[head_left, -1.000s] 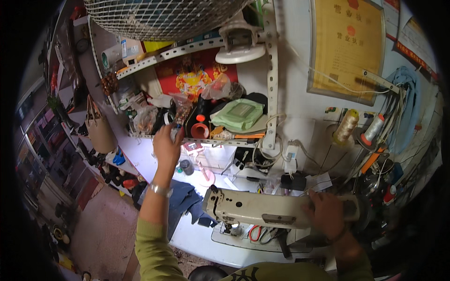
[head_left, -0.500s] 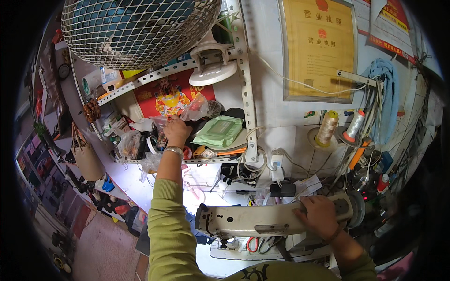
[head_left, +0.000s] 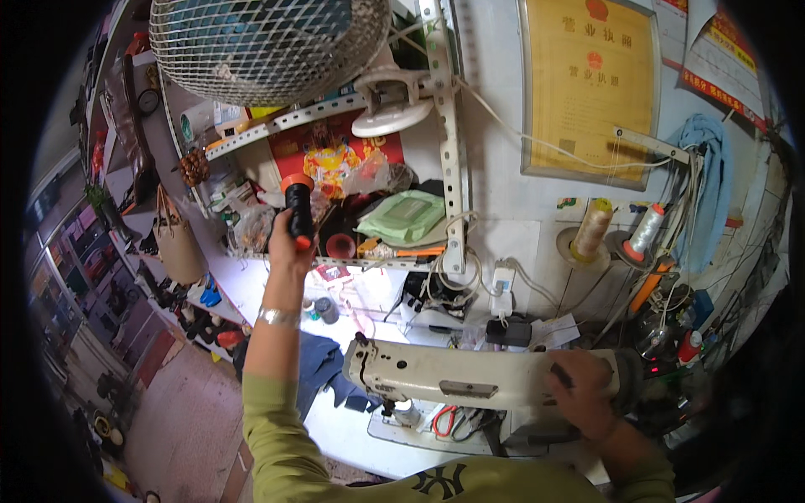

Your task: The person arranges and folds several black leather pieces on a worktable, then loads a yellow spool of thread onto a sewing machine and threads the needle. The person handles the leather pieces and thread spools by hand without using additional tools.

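Observation:
My left hand [head_left: 288, 250] is closed round the lower part of a spool of black thread [head_left: 298, 208] with orange ends. It holds the spool up in front of the metal shelf [head_left: 335, 267]. My right hand [head_left: 584, 392] is at the right part of the white sewing machine's arm [head_left: 495, 366], and its fingers are smeared by motion. Dark blue cloth [head_left: 317, 369] lies left of the machine. Beneath the machine's arm are red-handled scissors [head_left: 445, 419].
A green packet [head_left: 402, 216] and plastic bags [head_left: 254, 228] crowd the shelf. A caged fan [head_left: 268, 50] hangs above it. Two thread cones, one gold [head_left: 594, 230] and one white [head_left: 646, 230], stand by the wall at right. Cables run beside them.
My left hand has come out of the shelf clutter with the black thread spool in it. My right hand has shifted slightly over the machine. The view has turned a little left.

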`<state>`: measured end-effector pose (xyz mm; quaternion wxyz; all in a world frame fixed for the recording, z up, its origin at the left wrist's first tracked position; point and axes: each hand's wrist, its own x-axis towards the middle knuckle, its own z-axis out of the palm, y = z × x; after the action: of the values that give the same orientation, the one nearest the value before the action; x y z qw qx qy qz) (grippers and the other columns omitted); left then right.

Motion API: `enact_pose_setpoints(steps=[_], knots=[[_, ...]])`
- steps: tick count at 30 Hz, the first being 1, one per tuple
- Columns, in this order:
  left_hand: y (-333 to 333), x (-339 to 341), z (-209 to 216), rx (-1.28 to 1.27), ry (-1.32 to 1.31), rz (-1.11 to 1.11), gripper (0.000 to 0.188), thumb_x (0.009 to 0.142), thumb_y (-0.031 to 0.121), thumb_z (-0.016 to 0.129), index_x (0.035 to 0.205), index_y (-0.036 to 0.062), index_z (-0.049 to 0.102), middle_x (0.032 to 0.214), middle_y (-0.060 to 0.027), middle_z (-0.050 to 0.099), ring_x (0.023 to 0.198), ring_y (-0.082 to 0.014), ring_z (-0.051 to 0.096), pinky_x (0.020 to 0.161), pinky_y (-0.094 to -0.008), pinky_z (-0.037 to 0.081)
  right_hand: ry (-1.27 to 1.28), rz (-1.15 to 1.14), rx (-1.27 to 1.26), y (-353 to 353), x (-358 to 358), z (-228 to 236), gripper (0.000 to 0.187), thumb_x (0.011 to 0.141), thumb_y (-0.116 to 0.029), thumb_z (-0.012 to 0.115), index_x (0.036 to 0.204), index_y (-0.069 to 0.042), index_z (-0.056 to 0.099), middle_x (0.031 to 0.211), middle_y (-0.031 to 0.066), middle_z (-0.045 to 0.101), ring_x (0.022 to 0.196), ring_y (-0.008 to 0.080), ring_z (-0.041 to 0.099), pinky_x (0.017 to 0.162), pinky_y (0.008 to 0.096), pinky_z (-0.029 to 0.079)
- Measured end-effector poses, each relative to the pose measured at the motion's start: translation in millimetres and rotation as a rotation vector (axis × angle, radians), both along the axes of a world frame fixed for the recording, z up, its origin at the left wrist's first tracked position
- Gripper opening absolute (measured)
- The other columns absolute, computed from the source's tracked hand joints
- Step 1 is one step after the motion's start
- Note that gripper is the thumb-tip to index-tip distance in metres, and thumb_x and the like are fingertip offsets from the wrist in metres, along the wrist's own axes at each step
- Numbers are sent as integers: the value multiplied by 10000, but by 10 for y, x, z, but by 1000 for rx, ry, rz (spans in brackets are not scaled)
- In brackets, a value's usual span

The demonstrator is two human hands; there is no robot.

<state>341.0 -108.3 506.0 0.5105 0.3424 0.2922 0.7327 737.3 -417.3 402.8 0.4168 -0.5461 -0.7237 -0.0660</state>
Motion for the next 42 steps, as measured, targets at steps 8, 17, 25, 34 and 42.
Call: enact_pose_setpoints(steps=[8,17,25,34,42], knots=[[-2332,857,78,430,1234,-178,493,700,242,730,1101,-6,585,906,-96,623,827,-220,637,762,-296,501,-372,291,495,-325,410,807,319,782,-129,680,1085,-53,615,963,86,649,789,222,636,645,335,502],[-2382,2477,363,781,1310,-568,568,722,218,791,1168,-9,524,980,-79,597,911,-199,607,831,-318,489,-323,127,177,45,681,863,652,610,-154,756,1204,7,542,824,102,587,755,261,593,802,348,478],[-1185,3855,32,571,1264,-550,628,838,264,730,1313,-45,457,1228,-191,574,1103,-282,585,930,-360,481,837,354,229,257,1760,640,560,732,-4,770,1230,-10,514,1146,48,575,1036,132,556,929,305,443],[-595,4725,13,503,1417,-214,589,691,210,808,1143,7,489,1080,-246,606,1028,-404,587,876,-439,470,1171,468,108,1176,2151,733,568,795,-10,693,1298,-24,430,1240,75,546,1201,182,503,1054,352,368],[-1023,3932,1061,742,1218,-25,596,781,192,778,1234,-25,457,1083,-178,631,984,-233,614,852,-333,486,1085,659,132,1989,2001,856,398,844,-4,637,1216,-26,498,1166,63,582,1114,164,535,1026,350,382]])
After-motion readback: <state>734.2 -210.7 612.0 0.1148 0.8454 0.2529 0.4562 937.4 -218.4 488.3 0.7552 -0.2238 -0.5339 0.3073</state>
